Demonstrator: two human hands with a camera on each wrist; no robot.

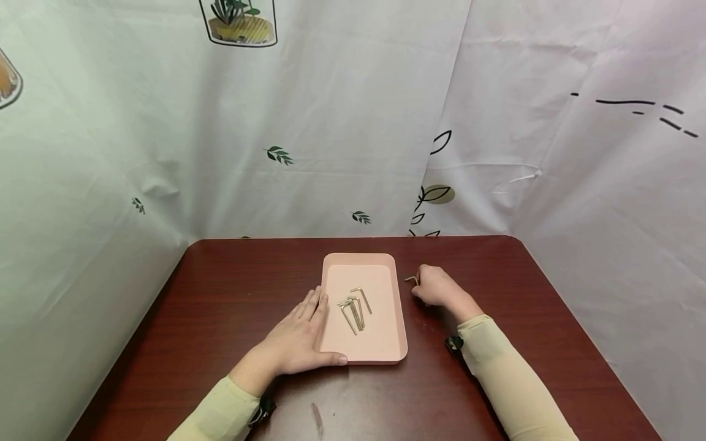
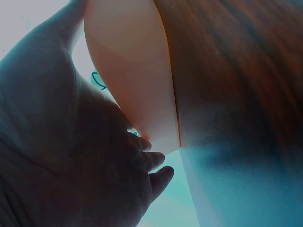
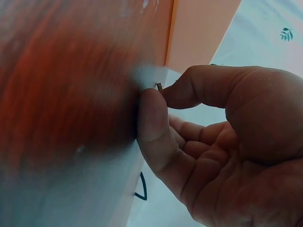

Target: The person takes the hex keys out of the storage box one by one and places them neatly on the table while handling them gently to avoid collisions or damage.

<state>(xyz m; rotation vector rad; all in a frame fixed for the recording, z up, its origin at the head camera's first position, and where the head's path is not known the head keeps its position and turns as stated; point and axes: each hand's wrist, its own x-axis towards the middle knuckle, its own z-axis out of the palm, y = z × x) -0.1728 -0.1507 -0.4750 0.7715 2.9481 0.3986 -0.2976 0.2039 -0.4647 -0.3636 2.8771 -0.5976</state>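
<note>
A pink rectangular tray (image 1: 380, 346) stands on the table, with several brass-coloured L-shaped hex keys (image 1: 353, 313) lying loose in its middle. My left hand (image 1: 298, 337) rests against the tray's left side and near corner, its fingers straight along the wall and the thumb at the front edge. In the left wrist view the fingers touch the tray's wall (image 2: 137, 71). To the right of the tray, my right hand (image 1: 438, 286) pinches another hex key (image 1: 411, 279) between thumb and index finger, low over the table. Only a short tip of that hex key (image 3: 159, 87) shows in the right wrist view.
The dark red-brown wooden table (image 1: 220, 294) has rounded far corners. White printed fabric (image 1: 331, 122) hangs behind it and at both sides. A dark strap device (image 1: 455, 344) sits on the right wrist, another (image 1: 263, 411) on the left.
</note>
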